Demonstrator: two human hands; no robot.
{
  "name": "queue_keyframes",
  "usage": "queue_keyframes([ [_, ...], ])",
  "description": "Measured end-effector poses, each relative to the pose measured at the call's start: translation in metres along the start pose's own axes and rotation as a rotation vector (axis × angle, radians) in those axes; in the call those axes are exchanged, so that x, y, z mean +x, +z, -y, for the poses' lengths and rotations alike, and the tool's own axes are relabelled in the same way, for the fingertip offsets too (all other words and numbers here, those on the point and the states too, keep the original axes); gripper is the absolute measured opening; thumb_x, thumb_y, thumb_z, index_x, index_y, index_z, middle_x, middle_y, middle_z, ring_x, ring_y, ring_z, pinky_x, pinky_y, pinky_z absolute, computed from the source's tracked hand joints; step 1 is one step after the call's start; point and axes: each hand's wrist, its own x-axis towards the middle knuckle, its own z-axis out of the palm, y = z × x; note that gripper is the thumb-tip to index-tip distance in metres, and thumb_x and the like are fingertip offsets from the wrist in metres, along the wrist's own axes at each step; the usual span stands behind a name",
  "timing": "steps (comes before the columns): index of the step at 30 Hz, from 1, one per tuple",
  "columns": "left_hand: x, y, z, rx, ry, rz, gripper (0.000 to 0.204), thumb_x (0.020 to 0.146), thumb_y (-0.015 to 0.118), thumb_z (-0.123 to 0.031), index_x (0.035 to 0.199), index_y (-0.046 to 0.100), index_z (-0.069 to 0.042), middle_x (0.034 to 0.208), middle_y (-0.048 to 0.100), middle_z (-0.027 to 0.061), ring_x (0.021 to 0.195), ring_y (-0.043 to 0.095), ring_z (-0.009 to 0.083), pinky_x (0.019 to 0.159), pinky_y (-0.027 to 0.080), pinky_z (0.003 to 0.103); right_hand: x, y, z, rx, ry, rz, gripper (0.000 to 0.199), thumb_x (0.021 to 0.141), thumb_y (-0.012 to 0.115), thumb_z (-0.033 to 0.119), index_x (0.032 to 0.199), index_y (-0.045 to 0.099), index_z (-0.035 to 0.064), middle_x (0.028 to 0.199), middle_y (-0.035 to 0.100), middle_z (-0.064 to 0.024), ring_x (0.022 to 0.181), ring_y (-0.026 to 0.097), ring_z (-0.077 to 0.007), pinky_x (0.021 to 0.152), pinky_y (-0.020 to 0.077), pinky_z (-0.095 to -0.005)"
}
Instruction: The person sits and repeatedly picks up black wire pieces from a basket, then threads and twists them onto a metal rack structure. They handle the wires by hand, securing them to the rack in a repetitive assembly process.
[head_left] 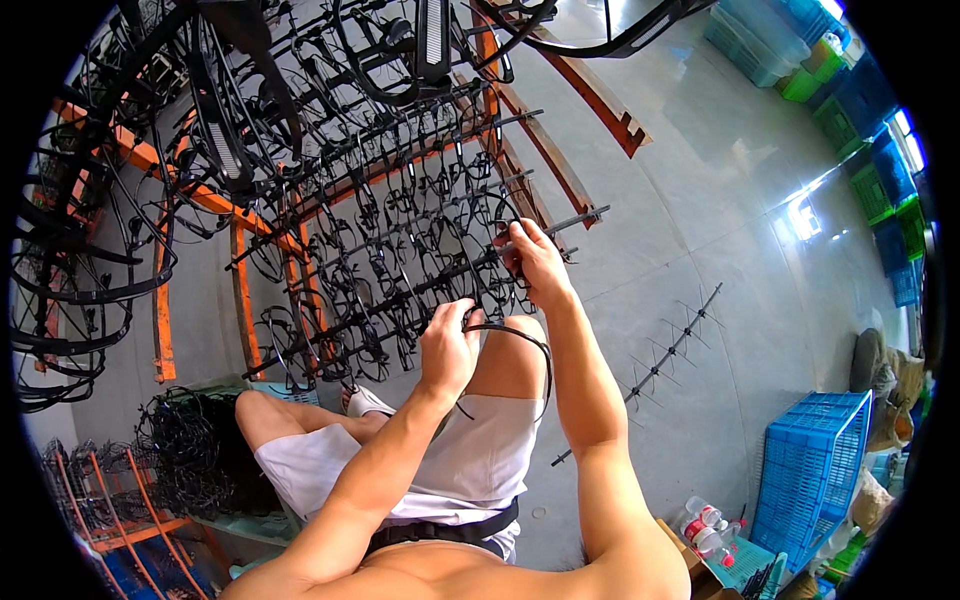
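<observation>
My left hand (450, 345) is closed on a thin, glossy black curved band (535, 340), whose loop hangs over my right thigh. Just beyond it and to the right, my right hand (537, 262) has its fingers bent around something dark, close to a black rod (592, 214) of the rack. What those fingers hold is mostly hidden. Along that rod and the ones behind it hang many black wiry, looped parts (385, 262). Their exact kind cannot be made out.
Orange rack frames (168, 300) and large black looped parts (215, 120) fill the left and top. A spiked black rod (672, 350) lies on the grey floor at right. Near a blue crate (815, 470) are plastic bottles (708, 535). A dark heap (195, 445) sits at lower left.
</observation>
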Motion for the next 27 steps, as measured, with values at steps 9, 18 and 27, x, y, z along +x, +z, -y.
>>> queue_keyframes([
  [9,0.001,0.004,0.006,-0.153,-0.148,-0.013,0.020,0.079,0.067,0.000,0.098,0.062,0.001,0.081,0.068,0.0148,0.064,0.064,0.0187,0.058,0.050,0.028,-0.019,-0.016,-0.008,0.084,-0.116,0.087,0.021,0.097,0.049,0.023,0.102,0.058,0.0046,0.085,0.060,-0.0002,0.070,0.047,-0.0050,0.063,0.0380,-0.0205],
  [18,0.004,0.002,0.004,-0.286,-0.325,0.068,0.020,0.080,0.061,0.005,0.100,0.061,0.002,0.088,0.070,0.0115,0.081,0.068,0.0151,0.073,0.052,0.026,-0.058,-0.020,-0.043,0.184,-0.226,-0.016,0.034,0.088,0.061,0.005,0.121,0.055,-0.0015,0.095,0.058,-0.0010,0.082,0.051,-0.0077,0.075,0.0424,-0.0209],
  [27,0.005,0.003,0.010,-0.296,-0.278,0.036,0.020,0.081,0.064,0.001,0.101,0.062,0.000,0.088,0.069,0.0125,0.076,0.068,0.0181,0.065,0.052,0.027,-0.044,-0.021,-0.042,0.208,-0.182,-0.101,0.029,0.086,0.065,0.005,0.114,0.060,-0.0011,0.090,0.063,-0.0024,0.076,0.053,-0.0071,0.068,0.0437,-0.0207],
])
